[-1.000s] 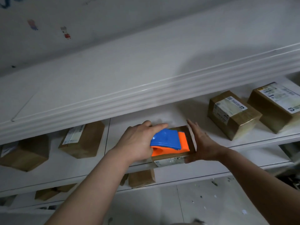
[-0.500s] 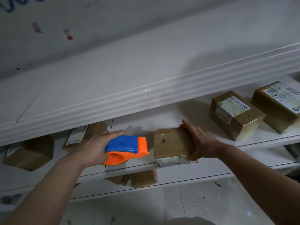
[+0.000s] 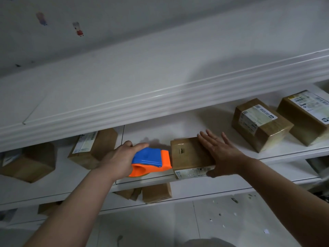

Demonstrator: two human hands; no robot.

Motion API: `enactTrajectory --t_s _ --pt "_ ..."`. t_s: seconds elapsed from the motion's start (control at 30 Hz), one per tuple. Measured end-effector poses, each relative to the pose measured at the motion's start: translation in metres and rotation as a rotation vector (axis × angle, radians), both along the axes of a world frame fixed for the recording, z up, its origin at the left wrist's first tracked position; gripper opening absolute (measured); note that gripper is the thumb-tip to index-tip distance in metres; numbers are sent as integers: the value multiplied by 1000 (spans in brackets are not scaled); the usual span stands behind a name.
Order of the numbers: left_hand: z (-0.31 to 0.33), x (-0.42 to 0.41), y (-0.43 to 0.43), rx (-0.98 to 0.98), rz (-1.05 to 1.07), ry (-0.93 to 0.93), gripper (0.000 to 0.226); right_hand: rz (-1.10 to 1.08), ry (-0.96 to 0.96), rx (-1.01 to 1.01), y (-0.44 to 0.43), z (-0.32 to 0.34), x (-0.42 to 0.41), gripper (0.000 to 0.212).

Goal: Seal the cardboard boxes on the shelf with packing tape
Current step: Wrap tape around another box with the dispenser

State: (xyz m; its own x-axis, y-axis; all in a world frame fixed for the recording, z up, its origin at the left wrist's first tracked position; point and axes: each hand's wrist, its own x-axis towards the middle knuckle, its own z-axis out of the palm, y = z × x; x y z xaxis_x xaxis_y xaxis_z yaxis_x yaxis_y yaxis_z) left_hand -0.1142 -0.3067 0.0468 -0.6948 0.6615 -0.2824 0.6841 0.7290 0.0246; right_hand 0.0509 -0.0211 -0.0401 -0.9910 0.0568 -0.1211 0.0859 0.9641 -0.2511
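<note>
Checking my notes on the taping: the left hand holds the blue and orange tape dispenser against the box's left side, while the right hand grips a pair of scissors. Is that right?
Not quite. The head view shows the right hand holding nothing: it lies flat and open on the box. The left hand does hold the tape dispenser against the box's left side.

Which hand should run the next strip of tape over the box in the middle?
Probably the left hand: it grips the tape dispenser, whose front meets the box. The right hand lies flat, steadying it.
</note>
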Motion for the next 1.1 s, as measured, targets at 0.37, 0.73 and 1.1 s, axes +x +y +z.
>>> enactTrajectory --t_s 0.37,0.73,1.1 --pt "1 6 1 -13 5 4 85 122 136 230 -51 -5 -8 119" --pt "-3 6 -1 17 -7 -12 86 170 129 228 -78 -5 -16 124" --pt "33 20 5 168 -51 80 88 -8 158 -352 -36 50 -42 120"
